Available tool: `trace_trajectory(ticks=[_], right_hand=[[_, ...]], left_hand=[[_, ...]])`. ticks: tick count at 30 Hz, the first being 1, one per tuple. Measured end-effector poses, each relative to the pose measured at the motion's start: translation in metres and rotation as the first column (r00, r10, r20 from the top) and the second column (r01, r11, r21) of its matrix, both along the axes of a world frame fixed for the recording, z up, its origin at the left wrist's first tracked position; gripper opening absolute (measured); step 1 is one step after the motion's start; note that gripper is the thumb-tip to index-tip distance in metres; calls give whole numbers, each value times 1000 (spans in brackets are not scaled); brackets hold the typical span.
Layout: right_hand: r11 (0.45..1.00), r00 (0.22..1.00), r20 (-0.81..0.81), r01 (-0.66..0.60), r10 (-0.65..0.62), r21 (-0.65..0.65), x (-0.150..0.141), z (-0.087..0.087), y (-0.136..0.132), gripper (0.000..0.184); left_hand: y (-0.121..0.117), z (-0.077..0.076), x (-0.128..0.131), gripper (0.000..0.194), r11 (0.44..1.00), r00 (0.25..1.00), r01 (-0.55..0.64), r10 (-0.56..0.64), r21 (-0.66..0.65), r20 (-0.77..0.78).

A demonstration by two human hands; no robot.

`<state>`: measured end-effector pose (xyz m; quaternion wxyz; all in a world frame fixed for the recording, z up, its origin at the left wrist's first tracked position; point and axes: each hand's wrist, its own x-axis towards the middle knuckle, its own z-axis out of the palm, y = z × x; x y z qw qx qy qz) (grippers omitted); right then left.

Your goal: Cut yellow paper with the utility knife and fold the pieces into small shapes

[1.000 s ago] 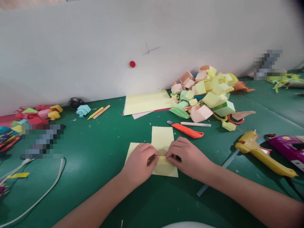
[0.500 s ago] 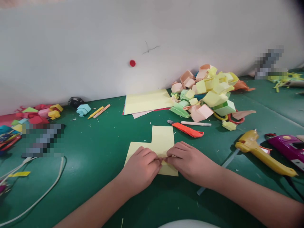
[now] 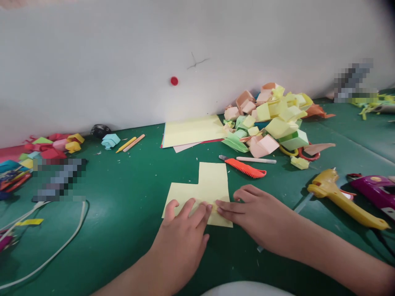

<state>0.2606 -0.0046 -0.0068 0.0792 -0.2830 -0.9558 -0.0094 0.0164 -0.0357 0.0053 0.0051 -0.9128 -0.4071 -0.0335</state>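
1. Head view: the pale yellow paper [image 3: 212, 181] lies on the green table [image 3: 123, 213], its stepped outline already there, with a notch at its 10 o'clock corner
2. I judge the work to be partway along: the outline looks done, but the sheet lies mostly flat; whether a crease under the fingers is complete is hidden, and what is left cannot be told
3. The left hand [image 3: 180, 246], at 7 o'clock of the paper, has its fingers spread and thumb apart, tips touching the sheet's near part
4. The right hand [image 3: 262, 218], at 4 o'clock, stretches its fingers onto the same part, tips just beside the left ones, with no clamping visible
5. From the paper, the stack of sheets [image 3: 193, 131] lies at 12 o'clock, the orange cutter [image 3: 247, 167] at 2 and the yellow glue gun [image 3: 348, 201] at 3, none held
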Motion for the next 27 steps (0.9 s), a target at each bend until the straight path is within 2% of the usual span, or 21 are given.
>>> trace_trajectory(ticks=[2,6,13,19,22,27], right_hand=[[1000,1000,5,29,-29,-10,3,2,-1,63],[998,999,16,49,-49,-33,5,6,-1,50],[994,994,-72,72,-77,-77,3,8,4,36],[977,973,-191,93,-130,-190,-4,3,11,19],[975,960,-237,101,-148,-199,-7,-2,13,19],[967,946,-270,121,-182,-226,-8,-5,14,21]], left_hand=[[-5,1,-1,51,1000,1000,-15,15,-25,17],[-6,2,-3,46,999,997,-26,29,-37,68],[10,4,-1,31,1000,985,-12,15,-18,170],[31,-10,-5,15,1000,945,-8,12,-14,327],[36,-15,-6,9,999,935,15,2,-45,354],[37,-16,-6,8,999,928,20,0,-49,372]])
